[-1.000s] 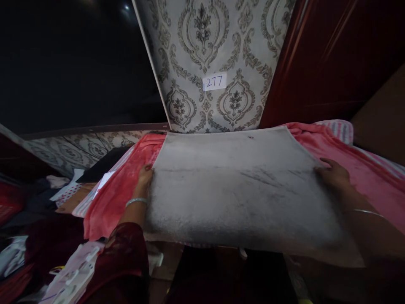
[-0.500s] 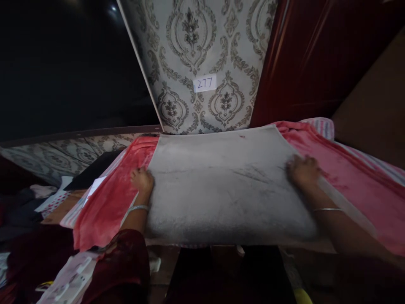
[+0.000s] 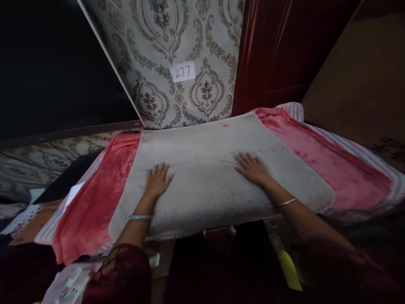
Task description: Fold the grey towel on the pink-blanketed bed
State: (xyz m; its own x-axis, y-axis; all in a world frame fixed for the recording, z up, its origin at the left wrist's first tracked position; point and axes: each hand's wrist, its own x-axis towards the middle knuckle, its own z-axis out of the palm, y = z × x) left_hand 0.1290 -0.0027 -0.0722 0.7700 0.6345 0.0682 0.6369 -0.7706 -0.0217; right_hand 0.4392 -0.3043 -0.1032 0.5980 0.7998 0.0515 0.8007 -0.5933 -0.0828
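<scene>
A grey cloth [image 3: 196,185] with a soft, plush-looking surface lies spread across the middle of a red-pink fleece blanket [image 3: 95,198]. My left hand [image 3: 157,180] rests palm down on the left part of the grey cloth, fingers spread. Flat on its right part lies my right hand [image 3: 253,167], its fingers also apart. Faint creases run across the cloth between the hands. Its front edge hangs over the near side, and its lower right corner is rounded.
Under the blanket a striped cloth [image 3: 351,147] shows at the edges. Behind stand a patterned wall with a paper label [image 3: 182,71], a dark screen [image 3: 57,63] at left and a dark red panel [image 3: 278,50] at right. A white power strip [image 3: 71,285] is at lower left.
Both hands have moved inward from the grey cloth's side edges onto its surface, and their curled fingers are now spread flat. The view has shifted to the right.
</scene>
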